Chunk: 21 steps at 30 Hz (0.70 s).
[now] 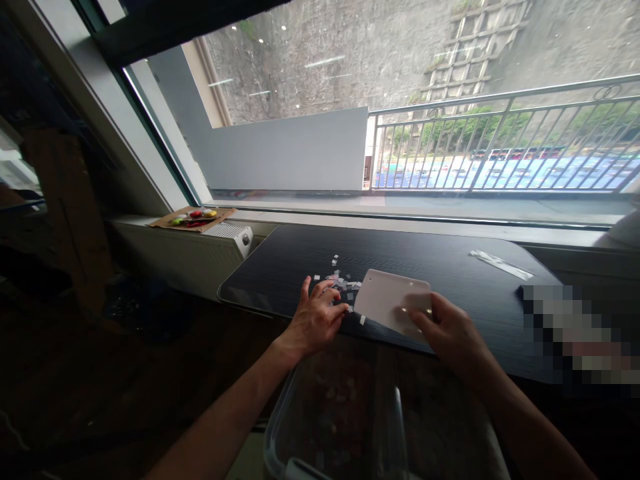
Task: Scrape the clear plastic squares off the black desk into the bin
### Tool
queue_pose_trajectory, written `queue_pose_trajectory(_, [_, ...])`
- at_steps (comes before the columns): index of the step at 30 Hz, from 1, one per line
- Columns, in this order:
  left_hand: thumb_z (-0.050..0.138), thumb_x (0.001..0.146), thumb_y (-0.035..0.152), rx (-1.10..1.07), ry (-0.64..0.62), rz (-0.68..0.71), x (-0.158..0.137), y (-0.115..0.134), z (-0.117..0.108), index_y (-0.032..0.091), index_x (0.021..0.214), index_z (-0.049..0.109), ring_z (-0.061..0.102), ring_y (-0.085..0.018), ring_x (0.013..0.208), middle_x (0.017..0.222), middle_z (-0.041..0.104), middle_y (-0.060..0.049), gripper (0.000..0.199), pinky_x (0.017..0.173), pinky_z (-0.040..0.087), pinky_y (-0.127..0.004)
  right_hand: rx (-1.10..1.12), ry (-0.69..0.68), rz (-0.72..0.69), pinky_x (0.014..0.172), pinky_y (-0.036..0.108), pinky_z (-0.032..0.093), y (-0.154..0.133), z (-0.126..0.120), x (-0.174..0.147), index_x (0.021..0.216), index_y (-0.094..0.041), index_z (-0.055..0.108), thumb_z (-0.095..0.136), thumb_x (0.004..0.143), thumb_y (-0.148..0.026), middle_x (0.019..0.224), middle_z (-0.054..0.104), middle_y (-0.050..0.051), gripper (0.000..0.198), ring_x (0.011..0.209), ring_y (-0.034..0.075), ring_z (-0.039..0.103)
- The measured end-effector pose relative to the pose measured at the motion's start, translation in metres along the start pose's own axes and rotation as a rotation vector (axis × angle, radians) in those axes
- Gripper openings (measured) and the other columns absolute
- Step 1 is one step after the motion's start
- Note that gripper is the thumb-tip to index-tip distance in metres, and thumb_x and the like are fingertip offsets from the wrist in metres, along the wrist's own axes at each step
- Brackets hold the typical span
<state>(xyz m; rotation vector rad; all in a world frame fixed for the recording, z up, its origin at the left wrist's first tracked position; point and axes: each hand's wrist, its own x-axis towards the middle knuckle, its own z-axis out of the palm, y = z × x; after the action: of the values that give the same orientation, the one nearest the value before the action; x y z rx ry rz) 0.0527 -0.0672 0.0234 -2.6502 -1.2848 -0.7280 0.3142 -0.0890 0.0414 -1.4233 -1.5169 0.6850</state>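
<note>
My right hand (447, 327) grips the right edge of a pale pinkish flat plastic plate (387, 297) with rounded corners, thumb on top. The plate is tilted low over the dark table, its left edge close to a scatter of small white and grey scraps (343, 285). Over the near left side of these scraps is my left hand (320, 313), fingers bent and apart. Whether its fingertips press on any scrap is hard to see. Below the table's front edge stands a see-through plastic box (280, 427) with similar small pieces inside.
The dark wood-grain table (270, 267) reaches to the window sill. A pale flat strip (500, 264) lies at its right. A blurred-out object (575, 333) sits at the right edge. On the left ledge, cardboard (167, 221) bears small colourful items beside a white radiator (230, 233).
</note>
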Motion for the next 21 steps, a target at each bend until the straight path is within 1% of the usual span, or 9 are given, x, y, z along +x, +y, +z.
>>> queue_pose_trajectory(3, [0.054,0.095,0.024,-0.006,0.014,-0.005,0.000,0.000,0.001,0.027,0.108,0.075,0.050,-0.032,0.131,0.111,0.068,-0.009,0.024,0.116,0.020,-0.070,0.005,-0.012,0.017,0.055,0.030,0.053,-0.003,0.000,0.000,0.084,-0.021,0.069,0.064,0.078,-0.035,0.072,0.073,0.002,0.015,0.064,0.020,0.067])
queue_pose_trajectory(6, [0.054,0.096,0.025,-0.001,0.008,-0.012,-0.001,0.000,0.003,0.028,0.109,0.074,0.050,-0.031,0.132,0.112,0.068,-0.008,0.025,0.118,0.018,-0.069,0.012,0.007,0.044,0.057,0.031,0.053,-0.006,0.001,-0.003,0.084,-0.022,0.068,0.060,0.080,-0.035,0.074,0.073,0.002,0.015,0.065,0.021,0.066])
queue_pose_trajectory(12, [0.053,0.096,0.024,-0.014,0.024,-0.011,-0.002,0.000,0.005,0.027,0.108,0.075,0.050,-0.032,0.131,0.112,0.068,-0.009,0.025,0.118,0.018,-0.070,0.061,0.020,0.104,0.060,0.034,0.058,-0.013,0.004,-0.006,0.084,-0.024,0.066,0.060,0.079,-0.033,0.075,0.073,0.002,0.012,0.068,0.022,0.069])
queue_pose_trajectory(17, [0.052,0.095,0.021,-0.026,0.047,-0.005,-0.002,0.002,0.005,0.024,0.107,0.074,0.050,-0.032,0.132,0.110,0.068,-0.009,0.025,0.117,0.019,-0.070,0.125,0.021,0.134,0.052,0.032,0.062,-0.018,0.011,-0.012,0.098,-0.024,0.063,0.060,0.078,-0.035,0.084,0.074,0.002,0.024,0.072,0.023,0.073])
queue_pose_trajectory(21, [0.053,0.095,0.021,-0.022,0.062,-0.010,-0.003,0.005,0.004,0.022,0.103,0.073,0.050,-0.032,0.132,0.110,0.069,-0.009,0.022,0.118,0.019,-0.070,0.085,0.058,0.146,0.056,0.034,0.063,-0.021,0.012,-0.018,0.103,-0.023,0.061,0.065,0.076,-0.037,0.085,0.072,0.003,0.031,0.069,0.023,0.073])
